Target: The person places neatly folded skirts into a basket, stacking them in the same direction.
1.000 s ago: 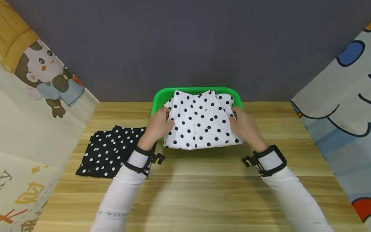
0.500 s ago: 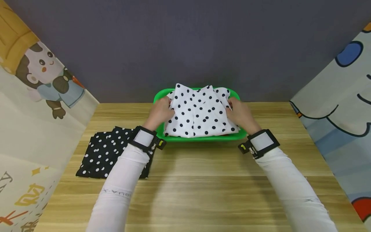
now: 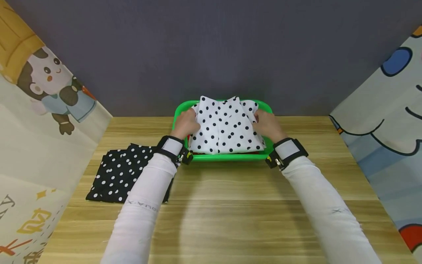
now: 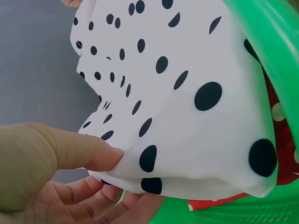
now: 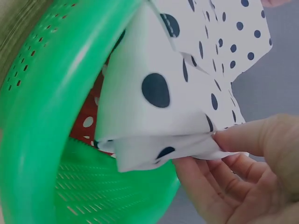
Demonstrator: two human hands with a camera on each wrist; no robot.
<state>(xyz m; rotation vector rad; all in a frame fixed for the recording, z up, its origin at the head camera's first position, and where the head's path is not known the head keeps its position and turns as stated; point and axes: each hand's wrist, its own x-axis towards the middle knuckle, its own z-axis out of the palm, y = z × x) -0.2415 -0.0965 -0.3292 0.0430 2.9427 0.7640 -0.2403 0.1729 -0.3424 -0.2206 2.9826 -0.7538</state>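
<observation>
A folded white cloth with black dots (image 3: 226,126) sits over the green plastic basket (image 3: 227,157) at the table's far middle. My left hand (image 3: 185,124) pinches the cloth's left edge between thumb and fingers, and the left wrist view shows that white dotted cloth (image 4: 177,107) close up with the thumb on top. My right hand (image 3: 266,125) pinches the right edge the same way, the white dotted cloth (image 5: 187,93) held above the green basket (image 5: 51,130). A red dotted cloth (image 5: 93,116) lies under it inside the basket.
A folded black cloth with white dots (image 3: 122,172) lies on the wooden table (image 3: 230,216) at the left, partly under my left forearm. Cartoon-printed panels stand at both sides, and a dark wall stands behind the basket.
Both hands carried the white dotted cloth away from me, from the table in front of the basket to over and into the basket. The black cloth has not moved.
</observation>
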